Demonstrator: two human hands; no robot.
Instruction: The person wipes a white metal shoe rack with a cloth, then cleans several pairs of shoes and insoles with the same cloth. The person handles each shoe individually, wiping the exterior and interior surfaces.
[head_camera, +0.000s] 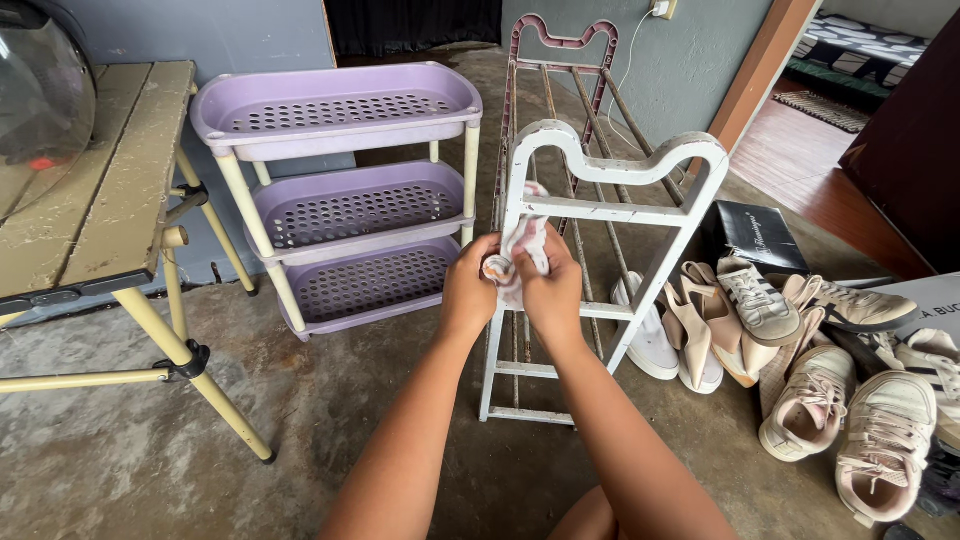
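Forearms enter from the bottom edge and meet at centre. Left hand (468, 290) and right hand (548, 290) are both closed on a small white cloth (522, 245), bunched between them, each grip clamped on its folds. The cloth sits against the front upright of a white metal shoe rack (610, 165), just below its top rail. Judged soft, light and limp; it is best held in a gathered wad, as now. The rack looks stiff, with worn paint. Right of it, on the concrete floor (330, 420), lies a heap of pale sneakers (850, 400) and heeled shoes. Left, a purple three-tier plastic shelf (340, 110); beyond that, a folding desk (110, 190) with yellow legs.
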